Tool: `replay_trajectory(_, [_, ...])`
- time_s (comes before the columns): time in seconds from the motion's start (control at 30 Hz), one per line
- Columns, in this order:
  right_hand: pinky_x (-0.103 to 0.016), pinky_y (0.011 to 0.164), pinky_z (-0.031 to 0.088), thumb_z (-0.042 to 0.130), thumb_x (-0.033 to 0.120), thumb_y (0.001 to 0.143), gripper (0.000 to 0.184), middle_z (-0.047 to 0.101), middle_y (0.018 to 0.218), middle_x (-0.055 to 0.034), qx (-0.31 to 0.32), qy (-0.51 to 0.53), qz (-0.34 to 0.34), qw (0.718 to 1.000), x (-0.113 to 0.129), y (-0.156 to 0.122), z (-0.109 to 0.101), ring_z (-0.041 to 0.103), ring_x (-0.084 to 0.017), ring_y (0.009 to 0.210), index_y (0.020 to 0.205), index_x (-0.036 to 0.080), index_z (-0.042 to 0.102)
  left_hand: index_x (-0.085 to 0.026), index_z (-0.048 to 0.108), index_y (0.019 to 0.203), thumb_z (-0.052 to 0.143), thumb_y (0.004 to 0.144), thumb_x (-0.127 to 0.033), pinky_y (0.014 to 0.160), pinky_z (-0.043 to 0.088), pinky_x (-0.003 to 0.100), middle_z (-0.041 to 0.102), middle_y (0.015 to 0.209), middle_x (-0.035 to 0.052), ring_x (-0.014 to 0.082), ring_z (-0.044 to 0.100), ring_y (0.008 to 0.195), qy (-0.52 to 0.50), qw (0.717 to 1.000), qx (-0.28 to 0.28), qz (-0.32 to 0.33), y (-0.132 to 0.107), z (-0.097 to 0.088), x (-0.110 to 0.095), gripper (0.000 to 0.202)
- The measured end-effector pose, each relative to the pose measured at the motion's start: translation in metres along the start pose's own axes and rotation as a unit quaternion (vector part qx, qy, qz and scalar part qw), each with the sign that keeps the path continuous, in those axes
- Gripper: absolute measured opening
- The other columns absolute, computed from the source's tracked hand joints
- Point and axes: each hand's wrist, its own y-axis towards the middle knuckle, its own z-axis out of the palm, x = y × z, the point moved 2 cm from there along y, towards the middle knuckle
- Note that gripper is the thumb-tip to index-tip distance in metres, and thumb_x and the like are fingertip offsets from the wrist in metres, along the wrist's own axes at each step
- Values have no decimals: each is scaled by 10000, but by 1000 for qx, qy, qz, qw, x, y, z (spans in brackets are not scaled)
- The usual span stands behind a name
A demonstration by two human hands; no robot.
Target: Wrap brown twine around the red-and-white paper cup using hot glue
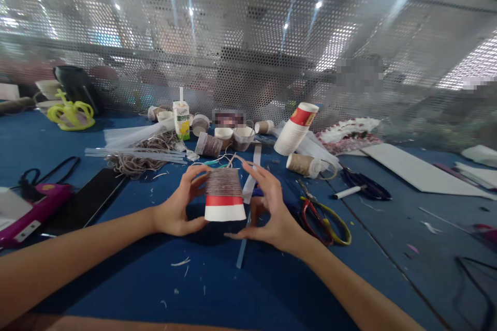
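Observation:
An upside-down paper cup [224,195], white with a red band and its upper part wound with brown twine, is held just above the blue table [248,289]. My left hand [179,206] grips its left side, thumb and fingers curled round it. My right hand [267,208] is at the cup's right side, fingers bent, with a thin strand of twine running up from the cup top near its fingertips.
Red and yellow scissors [322,217] lie right of my right hand, dark scissors [367,186] and a white pen farther right. A stack of paper cups [295,129], twine-wrapped cups, a twine heap [140,158], glue sticks, a juice box [181,119] and a pink glue gun [31,212] surround them.

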Motion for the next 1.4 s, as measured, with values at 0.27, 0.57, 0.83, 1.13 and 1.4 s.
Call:
replay_trajectory(0.27, [-263,444,489,782,185,679,803,300,1464,-125,-32,-27,-33,999,-6,-1,6,516,-55,560,1337,350,351,-294,70,1447,657,751,-112,1093,368,617,277,1422,174,382,373,1360,43,997,66,13,5,3,-5,928])
replay_trajectory(0.57, [-267,453,469,670,82,702,800,417,1428,-126,-50,-132,-50,989,-2,-4,10,448,-47,493,1371,329,306,-295,160,1443,807,683,-276,1090,321,682,353,1413,186,403,365,1349,131,991,23,-17,2,1,5,998])
replay_trajectory(0.83, [-275,360,469,718,222,743,706,489,1418,-169,-32,-156,-91,983,1,-9,2,446,-40,388,1339,292,345,-256,345,1344,816,669,-295,1035,469,567,443,1321,144,330,491,1265,97,990,-98,-26,3,0,10,824])
replay_trajectory(1.13, [-295,397,464,548,168,840,171,744,1063,-74,-70,-327,-201,921,21,-17,3,405,-69,314,969,277,524,-277,322,1358,758,717,-264,1024,492,495,415,1349,126,309,465,1286,156,975,-156,-25,1,-5,13,775])
replay_trajectory(1.4, [-278,419,429,582,251,832,113,548,581,31,-200,-278,-129,931,12,-9,-12,500,-133,422,906,264,496,-273,315,1362,724,712,-176,1033,484,498,431,1322,118,293,471,1265,180,970,-163,-36,3,-7,11,774])
